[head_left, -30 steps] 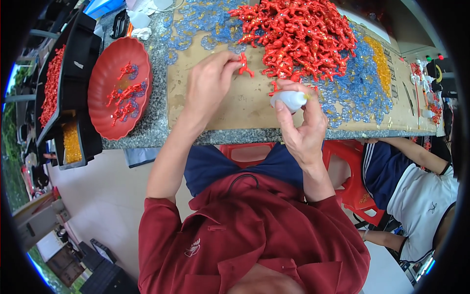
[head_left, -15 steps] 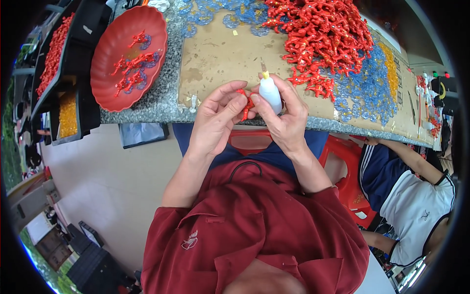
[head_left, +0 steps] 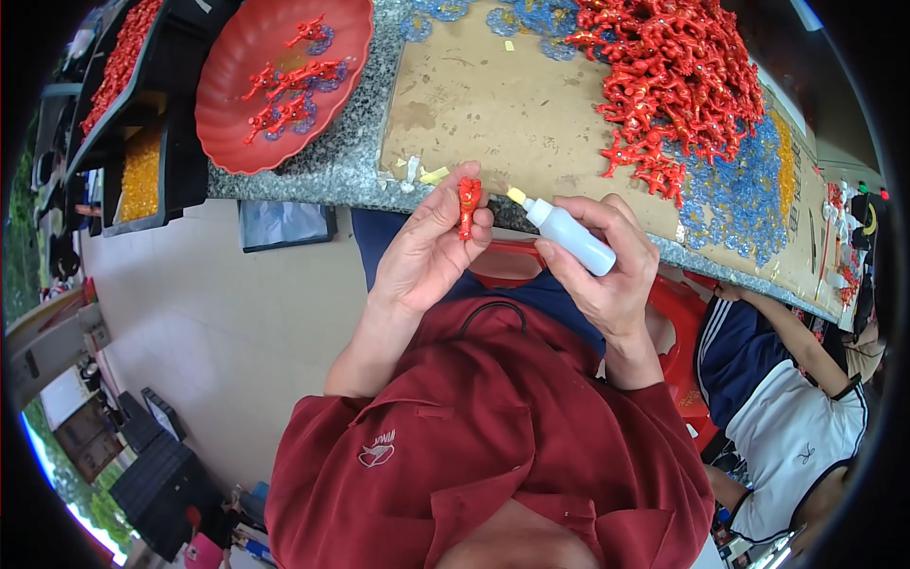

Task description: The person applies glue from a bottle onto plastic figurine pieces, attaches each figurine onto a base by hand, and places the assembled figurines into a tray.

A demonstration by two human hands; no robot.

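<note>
Between the thumb and fingers of my left hand [head_left: 428, 242] is a small red plastic figurine [head_left: 468, 209], held upright just off the table's front edge. My right hand [head_left: 611, 270] grips a white squeeze bottle [head_left: 572, 237] with a yellow collar and a thin needle-like tip. The bottle leans to the left, its tip pointing at the figurine; whether the two touch I cannot tell. Beyond my hands lies a brown cardboard sheet [head_left: 493, 104] on the table. A large heap of red figurines [head_left: 673, 81] covers its right side.
A red scalloped dish [head_left: 223, 104] at the left holds several red figurines with blue discs. Blue clear discs [head_left: 735, 204] spread beside the heap. Black bins [head_left: 185, 142] at far left contain red and amber pieces. A co-worker [head_left: 787, 408] sits at the right.
My right hand has moved right and the bottle has tipped from upright to leaning left. The figurine, partly covered by fingers before, now shows clearly in my left hand. The view has shifted.
</note>
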